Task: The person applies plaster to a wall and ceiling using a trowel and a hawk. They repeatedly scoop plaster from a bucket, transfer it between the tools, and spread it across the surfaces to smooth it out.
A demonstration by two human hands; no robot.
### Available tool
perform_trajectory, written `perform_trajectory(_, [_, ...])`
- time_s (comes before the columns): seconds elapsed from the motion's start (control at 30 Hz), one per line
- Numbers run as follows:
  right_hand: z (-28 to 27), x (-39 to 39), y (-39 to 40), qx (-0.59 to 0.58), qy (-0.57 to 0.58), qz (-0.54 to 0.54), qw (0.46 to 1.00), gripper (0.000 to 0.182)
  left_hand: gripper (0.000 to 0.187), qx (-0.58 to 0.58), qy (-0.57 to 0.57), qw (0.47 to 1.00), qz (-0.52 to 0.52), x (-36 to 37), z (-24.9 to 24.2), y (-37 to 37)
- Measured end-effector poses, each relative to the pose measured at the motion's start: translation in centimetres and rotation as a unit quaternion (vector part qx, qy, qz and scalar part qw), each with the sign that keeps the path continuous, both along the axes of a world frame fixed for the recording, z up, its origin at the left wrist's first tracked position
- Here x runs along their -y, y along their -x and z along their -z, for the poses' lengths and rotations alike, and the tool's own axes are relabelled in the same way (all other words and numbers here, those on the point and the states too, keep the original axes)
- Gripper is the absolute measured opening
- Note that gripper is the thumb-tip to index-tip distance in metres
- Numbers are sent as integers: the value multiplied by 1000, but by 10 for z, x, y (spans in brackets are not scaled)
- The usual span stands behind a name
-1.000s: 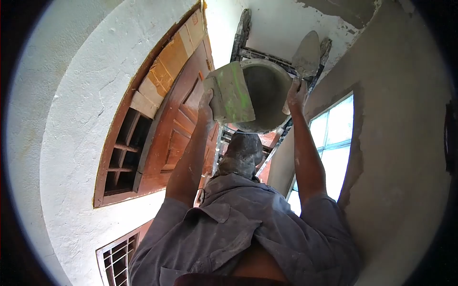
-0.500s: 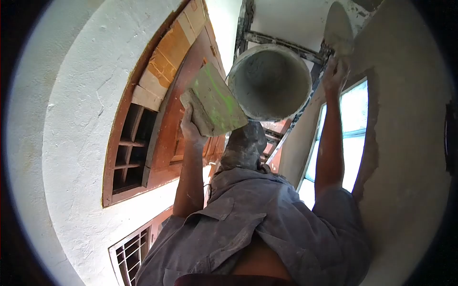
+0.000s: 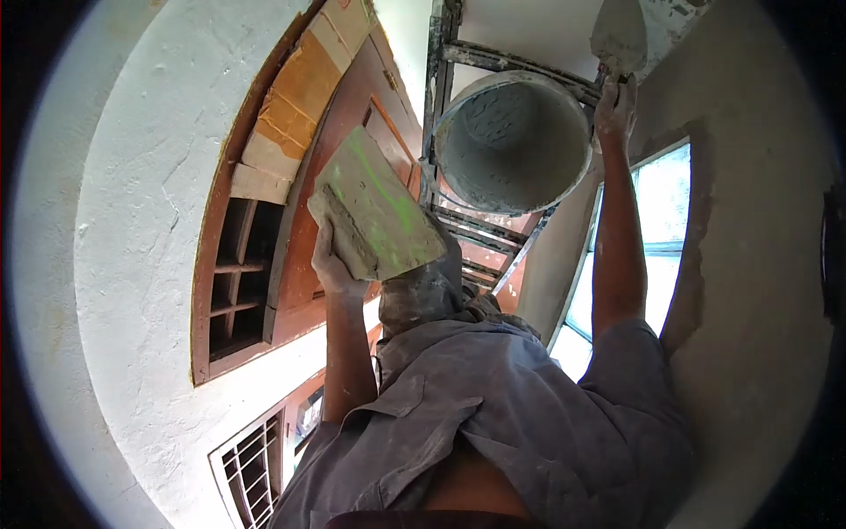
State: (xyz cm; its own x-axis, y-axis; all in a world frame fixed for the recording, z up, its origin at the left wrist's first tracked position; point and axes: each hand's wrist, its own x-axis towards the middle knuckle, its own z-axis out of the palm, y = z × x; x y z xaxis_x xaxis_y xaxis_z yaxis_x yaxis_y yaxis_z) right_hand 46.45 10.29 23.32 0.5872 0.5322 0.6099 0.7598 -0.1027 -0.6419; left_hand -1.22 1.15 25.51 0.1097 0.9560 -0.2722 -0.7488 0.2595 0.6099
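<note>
My left hand [image 3: 337,264] is closed around the edge of a mortar-coated plasterer's board [image 3: 392,207] with bright green streaks. A thick ridge of grey mortar [image 3: 352,238] runs along its near left side. At the upper right, my right hand [image 3: 615,115] grips the handle of a trowel [image 3: 619,33], its grey-smeared blade pointing away from me and cut by the frame's top edge. Between the two hands is a round bucket [image 3: 568,159], its inner wall caked grey, with some wet mortar inside.
A dark, splattered ladder [image 3: 485,231] stands behind and below the bucket. To the left are a brown wooden door [image 3: 308,198], a cardboard-covered frame [image 3: 291,101] and a white wall [image 3: 132,238]. On the right, a bright window [image 3: 661,207] adjoins a grey wall [image 3: 758,291].
The board in my left hand has shifted left and lower in view. My right hand and trowel are slightly higher. The bucket appears farther right, and more of the ladder shows below it.
</note>
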Motion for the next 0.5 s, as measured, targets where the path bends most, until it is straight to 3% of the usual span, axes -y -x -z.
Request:
perform_trajectory(0.13, [6,-3,-7,11,-15,-29,999,46,49,-2,-9,1000,15,-6,-18,-11])
perform_trajectory(0.2, [-4,3,4,-53,-33,-50,997,54,48,-10,2,1000,3,-13,-28,-19])
perform_trajectory(0.23, [-16,9,13,-102,13,-39,994,61,50,-25,-3,1000,10,-18,-33,-24])
perform_trajectory(0.27, [-1,6,4,-26,35,-19,999,63,51,-37,-15,999,12,-20,-40,-28])
perform_trajectory(0.3, [1,3,2,-60,34,-18,997,62,51,-5,-33,999,25,-23,-38,-30])
perform_trajectory(0.33, [18,0,-9,60,74,2,995,51,51,27,-55,997,40,-29,-36,-34])
perform_trajectory(0.4, [12,0,-5,-18,-3,-33,999,53,52,39,-50,997,47,-34,-48,-46])
perform_trajectory(0.43, [-3,6,3,-73,13,-40,996,53,53,52,-54,995,59,-36,-46,-49])
perform_trajectory(0.5, [15,-3,-9,-15,-44,-33,998,47,54,68,-52,993,87,-47,-40,-56])
